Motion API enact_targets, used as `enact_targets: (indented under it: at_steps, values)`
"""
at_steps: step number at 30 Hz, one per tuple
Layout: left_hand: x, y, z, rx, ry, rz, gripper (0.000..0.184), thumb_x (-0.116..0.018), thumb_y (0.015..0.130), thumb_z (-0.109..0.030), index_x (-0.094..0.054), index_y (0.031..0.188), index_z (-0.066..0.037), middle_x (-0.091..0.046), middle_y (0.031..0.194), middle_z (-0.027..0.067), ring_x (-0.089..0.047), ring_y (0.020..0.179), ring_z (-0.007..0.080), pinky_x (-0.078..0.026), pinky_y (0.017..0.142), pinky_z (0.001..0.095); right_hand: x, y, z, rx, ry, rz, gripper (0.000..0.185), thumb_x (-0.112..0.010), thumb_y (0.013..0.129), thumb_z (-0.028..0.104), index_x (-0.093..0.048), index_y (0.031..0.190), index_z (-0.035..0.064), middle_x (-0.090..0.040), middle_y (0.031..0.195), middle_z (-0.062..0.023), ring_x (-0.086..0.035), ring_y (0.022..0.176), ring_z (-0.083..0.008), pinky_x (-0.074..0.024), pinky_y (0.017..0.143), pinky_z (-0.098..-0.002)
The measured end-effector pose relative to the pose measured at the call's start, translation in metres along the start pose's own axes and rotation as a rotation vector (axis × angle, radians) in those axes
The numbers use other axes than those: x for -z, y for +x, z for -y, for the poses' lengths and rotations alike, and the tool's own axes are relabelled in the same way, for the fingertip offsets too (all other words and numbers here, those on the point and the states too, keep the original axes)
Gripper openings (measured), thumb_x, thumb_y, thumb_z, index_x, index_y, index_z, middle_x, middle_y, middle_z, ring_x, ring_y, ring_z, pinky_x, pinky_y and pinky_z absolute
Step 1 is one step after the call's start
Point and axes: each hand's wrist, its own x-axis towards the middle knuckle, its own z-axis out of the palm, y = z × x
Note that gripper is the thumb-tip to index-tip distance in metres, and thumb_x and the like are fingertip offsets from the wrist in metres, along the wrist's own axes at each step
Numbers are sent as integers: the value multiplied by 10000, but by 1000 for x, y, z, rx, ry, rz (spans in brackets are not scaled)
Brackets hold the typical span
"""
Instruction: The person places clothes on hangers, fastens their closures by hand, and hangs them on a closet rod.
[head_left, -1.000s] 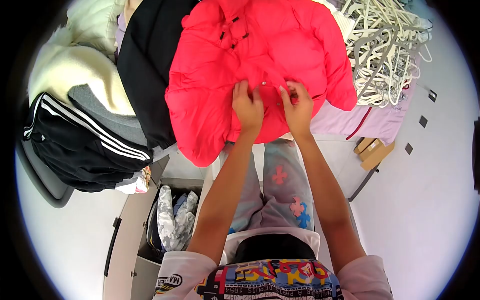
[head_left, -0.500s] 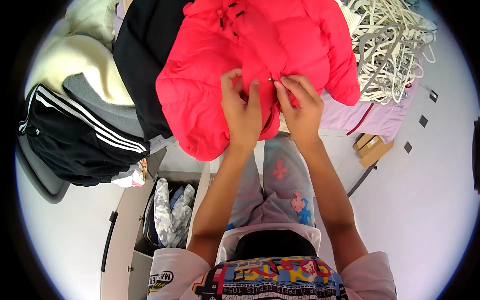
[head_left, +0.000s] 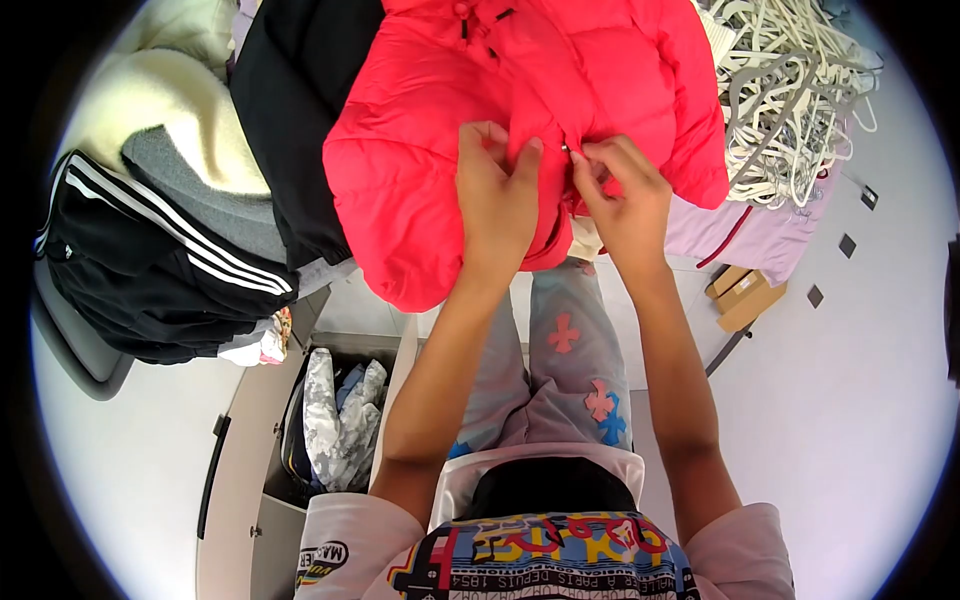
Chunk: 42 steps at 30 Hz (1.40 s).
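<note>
A bright red puffer jacket lies spread on the pile in front of me. My left hand is closed on the jacket's front, its thumb and bent fingers pinching the fabric beside the placket. Just to the right, my right hand pinches the placket edge between thumb and fingers, close to a small shiny metal snap. Both hands come from below, with a narrow strip of red fabric between them. Black toggles show higher on the jacket. Part of the front edge is hidden under my fingers.
White and grey hangers are heaped at the right on a lilac cloth. Left lie a black garment, black striped trousers and cream fleece. Below are an open cabinet holding camouflage clothing and, right, a cardboard box.
Both hands have shifted slightly right in view, along with the jacket front. My right fingers are more curled at the snap. The left hand keeps its pinch.
</note>
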Motion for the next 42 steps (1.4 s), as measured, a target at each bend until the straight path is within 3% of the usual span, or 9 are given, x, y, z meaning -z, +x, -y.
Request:
enact_targets:
  at_steps: [5,8,13,17,23,25,37,39,42]
  values:
    - [-10,-5,3,31,-117,-118,229,-641,868,-11,-422,931,-24,-393,728,13,-386,612,99,-389,578,277,-3,-3,1,67,-110,29,97,-700,794,-32,-618,840,-9,-557,761,-87,-577,607,-224,-466,511,-326]
    - [-12,-7,-3,11,-31,-128,231,-647,859,-14,-438,958,-7,-460,720,47,-425,602,124,-398,570,302,-6,-6,-1,175,-245,-1,113,-703,797,-19,-613,866,-19,-562,782,-113,-582,634,-268,-472,539,-361]
    - [-16,-8,-8,1,37,-94,240,-650,877,-23,-455,1016,-15,-538,739,27,-464,639,60,-381,568,250,-4,1,4,-72,-115,103,183,-720,823,49,-570,864,-46,-565,822,-177,-594,682,-318,-475,583,-403]
    - [-14,-11,-19,-35,44,-57,195,-521,889,-29,-450,1069,-5,-560,691,95,-512,598,140,-409,581,327,0,10,-4,-3,-167,167,224,-721,841,90,-544,843,-47,-568,817,-203,-594,674,-350,-469,587,-417]
    - [-14,-6,-18,-104,93,-4,217,-444,887,-60,-455,1099,-15,-507,630,142,-507,576,222,-408,593,384,10,24,-14,-221,-15,367,237,-704,859,127,-539,852,-42,-566,790,-225,-570,721,-414,-454,597,-439]
    - [-14,2,-18,-139,97,-2,215,-444,893,-66,-461,1102,-18,-505,634,144,-505,580,224,-406,596,388,8,25,-22,-19,-77,394,227,-693,860,119,-545,855,-52,-580,823,-230,-573,723,-415,-458,614,-452]
    - [-11,16,-13,41,221,56,243,-440,993,-223,-492,1107,-14,-619,877,141,-617,829,232,-473,793,339,-20,23,-38,-30,-203,154,97,-622,832,16,-542,807,-32,-586,849,-229,-583,774,-446,-471,656,-500]
    - [-9,14,-2,-75,205,38,276,-445,992,-264,-480,1099,-13,-656,884,244,-629,822,432,-455,776,507,-22,24,-40,-36,-195,140,92,-622,831,5,-544,835,-44,-578,847,-239,-565,780,-458,-455,656,-493]
    - [-2,-2,1,-94,200,67,234,-484,979,-208,-489,1100,-8,-642,944,244,-613,872,416,-457,797,487,-26,23,-49,-52,-182,125,118,-638,830,9,-550,873,-57,-567,852,-249,-540,766,-461,-438,644,-470]
